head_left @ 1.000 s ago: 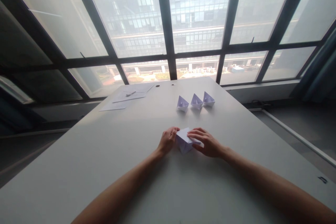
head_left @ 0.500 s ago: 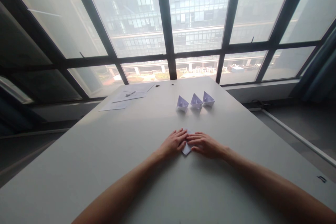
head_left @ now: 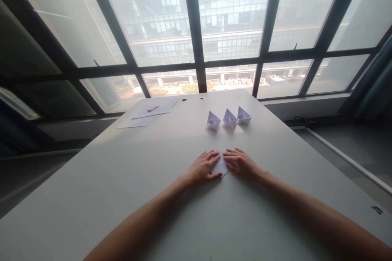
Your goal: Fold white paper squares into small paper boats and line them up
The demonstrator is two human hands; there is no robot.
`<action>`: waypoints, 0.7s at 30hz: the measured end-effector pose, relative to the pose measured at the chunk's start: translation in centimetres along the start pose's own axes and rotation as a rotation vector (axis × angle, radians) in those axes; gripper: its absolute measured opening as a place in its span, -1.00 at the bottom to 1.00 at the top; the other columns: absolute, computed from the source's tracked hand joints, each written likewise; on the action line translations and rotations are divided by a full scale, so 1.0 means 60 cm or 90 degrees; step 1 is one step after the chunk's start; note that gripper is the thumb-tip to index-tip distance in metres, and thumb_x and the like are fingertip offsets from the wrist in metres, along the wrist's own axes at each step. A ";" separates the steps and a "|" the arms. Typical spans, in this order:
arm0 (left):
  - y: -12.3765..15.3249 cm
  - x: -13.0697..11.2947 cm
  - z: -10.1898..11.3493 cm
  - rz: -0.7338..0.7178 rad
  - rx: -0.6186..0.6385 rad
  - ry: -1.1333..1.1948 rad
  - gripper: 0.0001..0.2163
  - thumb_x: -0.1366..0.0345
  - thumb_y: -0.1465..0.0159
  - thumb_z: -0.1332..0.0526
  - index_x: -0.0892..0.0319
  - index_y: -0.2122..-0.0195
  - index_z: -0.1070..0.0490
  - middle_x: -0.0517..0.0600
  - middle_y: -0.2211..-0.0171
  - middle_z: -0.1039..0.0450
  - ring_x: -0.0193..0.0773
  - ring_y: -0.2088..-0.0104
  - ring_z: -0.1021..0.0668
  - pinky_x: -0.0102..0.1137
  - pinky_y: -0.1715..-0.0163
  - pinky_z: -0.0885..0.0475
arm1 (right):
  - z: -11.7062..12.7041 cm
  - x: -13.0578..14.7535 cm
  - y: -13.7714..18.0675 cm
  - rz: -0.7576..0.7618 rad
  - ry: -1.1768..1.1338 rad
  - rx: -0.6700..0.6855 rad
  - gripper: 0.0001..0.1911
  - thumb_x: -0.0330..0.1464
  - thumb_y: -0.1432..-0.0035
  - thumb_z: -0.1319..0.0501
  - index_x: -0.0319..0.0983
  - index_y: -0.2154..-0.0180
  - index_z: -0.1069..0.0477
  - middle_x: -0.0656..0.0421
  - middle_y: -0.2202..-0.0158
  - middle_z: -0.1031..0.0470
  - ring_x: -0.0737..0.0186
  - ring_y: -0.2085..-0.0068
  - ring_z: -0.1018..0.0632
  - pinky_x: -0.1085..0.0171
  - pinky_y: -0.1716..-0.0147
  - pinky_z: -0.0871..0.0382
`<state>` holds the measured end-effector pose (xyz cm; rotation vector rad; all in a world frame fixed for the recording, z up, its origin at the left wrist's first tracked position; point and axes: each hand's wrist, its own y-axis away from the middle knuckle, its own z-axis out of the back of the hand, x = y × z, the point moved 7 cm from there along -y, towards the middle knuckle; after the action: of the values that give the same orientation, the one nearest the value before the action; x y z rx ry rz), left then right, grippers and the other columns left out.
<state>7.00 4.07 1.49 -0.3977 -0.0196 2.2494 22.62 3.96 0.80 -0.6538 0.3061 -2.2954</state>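
Note:
A small folded white paper point(head_left: 220, 167) lies flat on the white table point(head_left: 122, 187), only a wedge of it showing between my hands. My left hand point(head_left: 202, 167) rests flat on its left part with fingers stretched out. My right hand point(head_left: 241, 163) lies flat on its right part, fingers extended too. Neither hand grips the paper; both press on it. Beyond them stand three finished paper boats point(head_left: 228, 118) in a row.
Loose paper sheets point(head_left: 150, 112) with a small white pen-like thing on top lie at the table's far left. Two small dark holes point(head_left: 183, 99) sit near the far edge. Large windows rise behind the table.
A second ago the paper stood up as a bulky fold pinched between both hands. It was then pressed flat, and my hands have since slid slightly apart, showing more paper.

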 end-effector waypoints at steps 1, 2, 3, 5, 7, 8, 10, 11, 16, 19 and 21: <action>0.000 -0.001 0.004 0.002 -0.015 0.002 -0.33 -0.08 -0.29 -0.20 0.09 -0.35 -0.15 0.11 -0.31 -0.20 0.03 -0.32 -0.22 -0.13 -0.32 -0.06 | 0.001 0.002 0.000 0.000 -0.003 0.005 -0.60 -0.40 -0.25 -0.20 -0.03 -0.11 -0.43 0.13 -0.14 -0.48 0.02 -0.24 -0.38 -0.15 -0.23 -0.15; 0.001 -0.002 0.007 0.005 -0.029 0.005 -0.36 -0.06 -0.28 -0.23 0.08 -0.32 -0.21 0.11 -0.27 -0.25 0.02 -0.29 -0.26 -0.14 -0.31 -0.10 | 0.002 0.004 0.000 0.002 -0.007 0.010 -0.61 -0.40 -0.26 -0.19 -0.03 -0.11 -0.43 0.13 -0.15 -0.47 0.02 -0.25 -0.37 -0.16 -0.24 -0.13; 0.001 -0.003 0.009 0.008 -0.040 0.008 -0.39 -0.04 -0.27 -0.25 0.07 -0.28 -0.26 0.10 -0.25 -0.29 0.02 -0.26 -0.29 -0.15 -0.29 -0.14 | 0.004 0.007 0.000 0.006 -0.010 0.014 -0.62 -0.42 -0.26 -0.18 -0.03 -0.09 -0.44 0.13 -0.16 -0.46 0.02 -0.26 -0.36 -0.17 -0.24 -0.12; 0.001 -0.002 0.010 0.009 -0.049 0.016 -0.44 -0.01 -0.26 -0.26 0.07 -0.25 -0.31 0.10 -0.24 -0.29 0.02 -0.26 -0.29 -0.14 -0.29 -0.14 | 0.006 0.011 -0.001 0.015 -0.018 0.020 -0.64 -0.44 -0.26 -0.17 -0.03 -0.06 -0.46 0.12 -0.18 -0.44 0.02 -0.27 -0.35 -0.18 -0.24 -0.12; 0.001 -0.001 0.005 0.005 -0.033 0.016 -0.44 0.00 -0.29 -0.24 0.07 -0.27 -0.27 0.11 -0.30 -0.22 0.03 -0.32 -0.21 -0.11 -0.33 -0.07 | 0.007 0.014 -0.001 0.019 -0.021 0.022 -0.65 -0.46 -0.26 -0.17 -0.04 -0.04 -0.47 0.11 -0.18 -0.44 0.03 -0.26 -0.35 -0.17 -0.24 -0.12; 0.001 0.000 0.002 0.003 -0.020 0.013 -0.42 0.00 -0.30 -0.22 0.08 -0.30 -0.24 0.11 -0.33 -0.16 0.03 -0.35 -0.16 -0.08 -0.34 -0.03 | 0.007 0.014 -0.001 0.019 -0.020 0.022 -0.65 -0.46 -0.26 -0.16 -0.04 -0.03 -0.47 0.11 -0.18 -0.44 0.03 -0.26 -0.36 -0.17 -0.24 -0.12; 0.001 0.002 -0.005 0.000 0.006 0.006 -0.39 -0.02 -0.33 -0.18 0.06 -0.35 -0.15 0.10 -0.38 -0.04 0.02 -0.38 -0.08 -0.06 -0.35 0.03 | 0.006 0.014 -0.001 0.019 -0.017 0.020 -0.64 -0.46 -0.26 -0.16 -0.05 -0.04 -0.46 0.11 -0.18 -0.44 0.05 -0.26 -0.36 -0.15 -0.24 -0.13; 0.001 0.002 -0.007 0.000 0.016 0.002 -0.38 -0.03 -0.34 -0.16 0.05 -0.37 -0.11 0.09 -0.40 0.00 0.01 -0.39 -0.06 -0.06 -0.35 0.04 | 0.006 0.014 -0.002 0.020 -0.017 0.017 -0.64 -0.46 -0.26 -0.16 -0.05 -0.05 -0.46 0.11 -0.18 -0.44 0.05 -0.26 -0.36 -0.15 -0.24 -0.13; 0.000 0.003 -0.010 0.004 0.036 -0.004 -0.36 -0.05 -0.39 -0.08 -0.02 -0.42 0.07 0.06 -0.42 0.10 -0.03 -0.40 -0.02 -0.07 -0.35 0.08 | 0.006 0.014 -0.002 0.019 -0.027 0.014 -0.64 -0.45 -0.25 -0.17 -0.05 -0.05 -0.46 0.10 -0.17 -0.46 0.03 -0.25 -0.37 -0.14 -0.22 -0.17; -0.001 0.004 -0.011 0.009 0.034 -0.005 -0.40 -0.03 -0.42 -0.03 -0.03 -0.42 0.09 0.05 -0.42 0.11 -0.05 -0.40 -0.02 -0.08 -0.35 0.07 | 0.007 0.015 -0.001 0.016 -0.030 0.017 -0.65 -0.45 -0.25 -0.17 -0.05 -0.03 -0.48 0.10 -0.16 -0.46 0.02 -0.25 -0.37 -0.14 -0.22 -0.17; -0.001 0.007 -0.012 0.017 0.033 -0.007 -0.44 0.02 -0.44 0.00 -0.01 -0.42 0.06 0.04 -0.41 0.08 -0.07 -0.40 -0.03 -0.08 -0.35 0.06 | 0.007 0.016 -0.001 0.013 -0.027 0.020 -0.65 -0.46 -0.25 -0.17 -0.05 -0.03 -0.47 0.10 -0.17 -0.46 0.02 -0.26 -0.37 -0.14 -0.22 -0.17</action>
<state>7.02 4.36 0.69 -0.3598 0.0375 2.2740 22.24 3.33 1.54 -0.6801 0.2555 -2.2589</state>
